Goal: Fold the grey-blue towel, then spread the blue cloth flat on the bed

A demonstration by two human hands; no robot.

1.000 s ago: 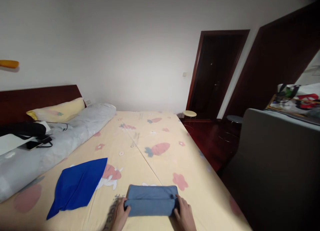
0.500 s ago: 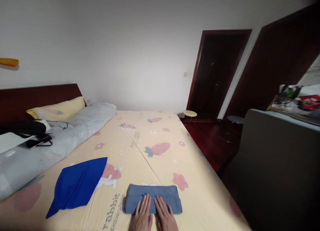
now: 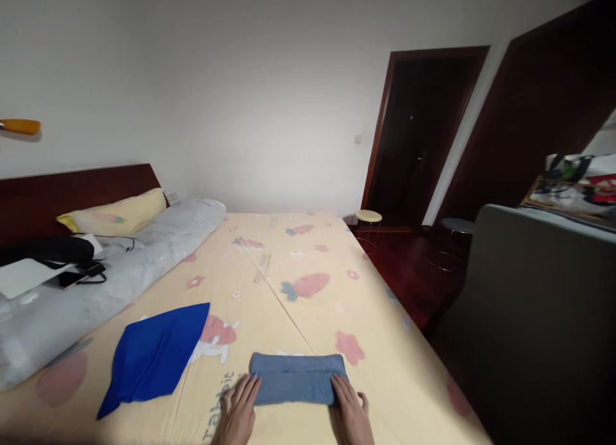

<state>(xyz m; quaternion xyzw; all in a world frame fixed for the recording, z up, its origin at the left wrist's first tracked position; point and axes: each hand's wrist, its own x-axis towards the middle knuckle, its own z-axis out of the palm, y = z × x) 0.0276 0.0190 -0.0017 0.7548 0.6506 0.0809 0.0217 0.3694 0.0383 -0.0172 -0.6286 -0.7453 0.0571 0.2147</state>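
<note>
Folded gray-blue cloth [image 3: 298, 388]: between both hands, bottom center of frame

Lies on the patterned sheet [image 3: 389, 394], long side across the frame. Left hand [image 3: 240, 408] has fingers on its left end, right hand [image 3: 352, 411] on its right end; middle uncovered. Thumbs hidden, can't tell if either hand pinches it. Bright blue cloth [image 3: 154, 355] sits apart, lower left of frame.

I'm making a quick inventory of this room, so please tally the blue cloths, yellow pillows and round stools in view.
Blue cloths: 2 (bright blue cloth, folded grey-blue cloth)
Yellow pillows: 1 (yellow pillow)
Round stools: 2 (pale yellow stool, grey stool)
Total: 5
</note>
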